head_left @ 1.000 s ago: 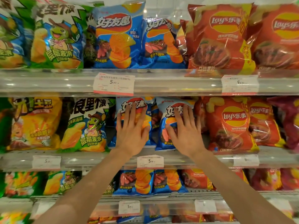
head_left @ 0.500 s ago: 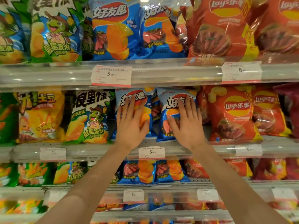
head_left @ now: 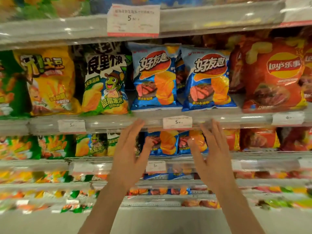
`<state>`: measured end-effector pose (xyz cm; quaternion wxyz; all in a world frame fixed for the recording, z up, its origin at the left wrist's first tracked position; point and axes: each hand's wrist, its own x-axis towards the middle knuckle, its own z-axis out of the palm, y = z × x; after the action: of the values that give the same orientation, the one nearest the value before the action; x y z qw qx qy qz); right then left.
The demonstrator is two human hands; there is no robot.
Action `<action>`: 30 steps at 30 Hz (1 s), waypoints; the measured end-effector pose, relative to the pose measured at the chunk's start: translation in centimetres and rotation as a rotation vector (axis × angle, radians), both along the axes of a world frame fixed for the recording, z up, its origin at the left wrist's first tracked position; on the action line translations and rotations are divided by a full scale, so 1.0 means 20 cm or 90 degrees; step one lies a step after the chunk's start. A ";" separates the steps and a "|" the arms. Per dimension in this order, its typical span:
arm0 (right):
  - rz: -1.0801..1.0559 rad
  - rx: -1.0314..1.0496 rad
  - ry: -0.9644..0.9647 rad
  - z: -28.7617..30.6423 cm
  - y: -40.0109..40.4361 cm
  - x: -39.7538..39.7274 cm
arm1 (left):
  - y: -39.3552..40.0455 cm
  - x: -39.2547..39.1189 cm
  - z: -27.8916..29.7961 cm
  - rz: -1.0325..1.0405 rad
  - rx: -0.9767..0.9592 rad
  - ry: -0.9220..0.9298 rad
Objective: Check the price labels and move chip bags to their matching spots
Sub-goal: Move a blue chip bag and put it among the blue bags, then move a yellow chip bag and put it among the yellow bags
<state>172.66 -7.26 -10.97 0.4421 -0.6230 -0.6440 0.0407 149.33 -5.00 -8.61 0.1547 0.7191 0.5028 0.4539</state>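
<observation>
Left hand: the left hand hung in front of the shelf edge, fingers straight and loosely spread, holding nothing.
Right hand: the right hand mirrored it just across the gap, fingers relaxed and apart, empty, palm turned inward.
Blue bags: two blue chip bags and stood upright side by side on the middle shelf, faces forward, apparently squared so the fronts read cleanly.
Price label: the white price label reading 5.90 sat on the shelf edge directly below the gap between the pair, which suggested they were in their matching spot.
Neighbours: a black-and-green bag stood just to their left and a red Lay's bag to their right, each over its own tag.
Upper label: a second label, also 5.90, hung on the shelf above.
Stage: judging by the free hands, this pair looked settled; lower rows were too blurred to assess.
</observation>
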 end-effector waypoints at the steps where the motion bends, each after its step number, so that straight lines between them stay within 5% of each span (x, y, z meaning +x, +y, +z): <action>1: 0.005 -0.035 0.023 -0.03 -0.06 -0.04 | -0.03 -0.06 -0.04 -0.014 -0.043 -0.024; 6: -0.047 -0.232 0.133 -0.22 -0.26 -0.35 | -0.05 -0.49 -0.20 -0.073 -0.170 -0.020; 13: -0.152 -0.234 0.266 -0.26 -0.42 -1.00 | -0.05 -1.25 -0.23 -0.098 -0.269 -0.013; 19: -0.136 -0.260 0.230 -0.14 -0.38 -1.39 | -0.05 -1.65 -0.19 -0.077 -0.296 -0.090; 30: -0.027 -0.126 0.019 0.31 0.00 -1.49 | 0.14 -1.79 0.29 -0.066 -0.081 0.056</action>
<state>142.76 -7.26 -4.76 0.3888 -0.6765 -0.6168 0.1041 113.49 -2.29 -2.87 0.2011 0.7523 0.4990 0.3803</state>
